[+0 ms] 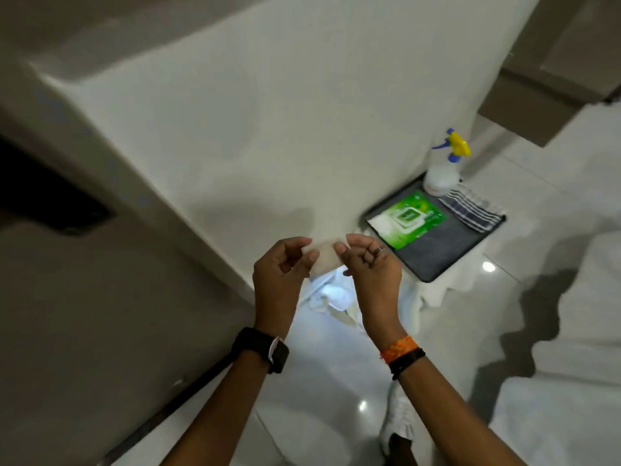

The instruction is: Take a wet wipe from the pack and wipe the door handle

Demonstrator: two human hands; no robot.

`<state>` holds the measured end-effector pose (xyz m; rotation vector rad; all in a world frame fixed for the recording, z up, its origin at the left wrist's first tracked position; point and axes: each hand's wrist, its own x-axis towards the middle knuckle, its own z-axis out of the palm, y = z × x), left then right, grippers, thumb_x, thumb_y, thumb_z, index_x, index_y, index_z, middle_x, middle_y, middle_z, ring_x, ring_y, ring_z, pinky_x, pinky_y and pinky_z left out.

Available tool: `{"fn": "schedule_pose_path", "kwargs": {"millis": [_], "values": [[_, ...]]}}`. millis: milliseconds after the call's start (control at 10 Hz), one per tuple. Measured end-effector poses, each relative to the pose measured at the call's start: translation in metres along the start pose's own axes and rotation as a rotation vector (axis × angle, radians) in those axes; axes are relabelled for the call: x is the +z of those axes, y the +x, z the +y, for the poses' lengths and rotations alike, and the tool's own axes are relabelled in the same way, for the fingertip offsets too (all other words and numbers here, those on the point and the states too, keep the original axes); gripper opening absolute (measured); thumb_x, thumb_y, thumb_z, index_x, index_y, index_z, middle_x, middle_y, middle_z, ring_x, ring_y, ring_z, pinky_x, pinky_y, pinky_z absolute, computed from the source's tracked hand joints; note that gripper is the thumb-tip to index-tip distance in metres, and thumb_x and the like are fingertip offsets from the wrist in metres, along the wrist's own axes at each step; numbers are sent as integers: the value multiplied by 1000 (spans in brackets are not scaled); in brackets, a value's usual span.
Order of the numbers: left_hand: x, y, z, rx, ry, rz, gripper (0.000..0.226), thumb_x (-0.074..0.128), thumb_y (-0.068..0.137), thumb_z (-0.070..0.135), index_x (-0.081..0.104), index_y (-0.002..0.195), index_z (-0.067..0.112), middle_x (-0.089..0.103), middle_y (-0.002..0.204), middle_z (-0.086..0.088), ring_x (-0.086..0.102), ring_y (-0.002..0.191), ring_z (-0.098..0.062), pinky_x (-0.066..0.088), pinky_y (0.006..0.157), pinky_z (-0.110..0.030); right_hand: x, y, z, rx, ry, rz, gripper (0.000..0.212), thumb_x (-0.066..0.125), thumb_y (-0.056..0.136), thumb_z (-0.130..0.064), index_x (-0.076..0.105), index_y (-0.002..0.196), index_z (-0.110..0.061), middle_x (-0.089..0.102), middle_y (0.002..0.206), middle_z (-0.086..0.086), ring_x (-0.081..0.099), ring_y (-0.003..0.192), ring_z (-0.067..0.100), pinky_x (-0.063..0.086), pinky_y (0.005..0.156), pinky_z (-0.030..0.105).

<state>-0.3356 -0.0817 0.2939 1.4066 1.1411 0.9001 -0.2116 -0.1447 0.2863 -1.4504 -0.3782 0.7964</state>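
Note:
A small folded white wet wipe point(325, 256) is held between both hands in the middle of the view. My left hand point(280, 270) pinches its left edge and my right hand point(373, 264) pinches its right edge. The green wet wipe pack point(411, 219) lies flat on a dark tray point(433, 253) further right, apart from both hands. At the left edge a dark door handle point(50, 200) sticks out from the brown door point(84, 297), well left of my hands.
On the tray also stand a clear spray bottle point(443, 169) with a yellow and blue head and a striped folded cloth point(472, 210). A white wall point(268, 112) rises behind. The glossy white floor point(336, 381) lies below, with white cloth point(571, 331) at right.

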Motion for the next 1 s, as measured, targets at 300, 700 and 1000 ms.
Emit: {"fn": "schedule_pose_path", "kwargs": {"millis": [300, 700, 1000], "values": [[213, 70, -117, -185, 43, -107, 28, 74, 90, -10, 62, 85, 14, 69, 76, 2, 67, 60, 0, 58, 51, -16, -167, 180, 79, 101, -381, -31, 8, 77, 89, -5, 72, 92, -11, 74, 81, 8, 64, 60, -5, 55, 59, 16], [351, 120, -233, -118, 447, -311, 12, 76, 87, -13, 70, 94, -4, 67, 93, -16, 68, 79, -28, 61, 70, -34, -264, 326, 173, 113, -915, -210, 13, 78, 86, -3, 79, 99, -4, 78, 112, 12, 71, 106, 27, 53, 97, 32], [367, 116, -251, 111, 758, -408, 9, 74, 91, -3, 72, 98, 2, 58, 110, -14, 64, 88, -30, 58, 82, -43, -269, 331, 196, -57, -1224, -273, 25, 73, 91, -10, 74, 115, -8, 61, 122, 19, 55, 118, 36, 48, 99, 43]]}}
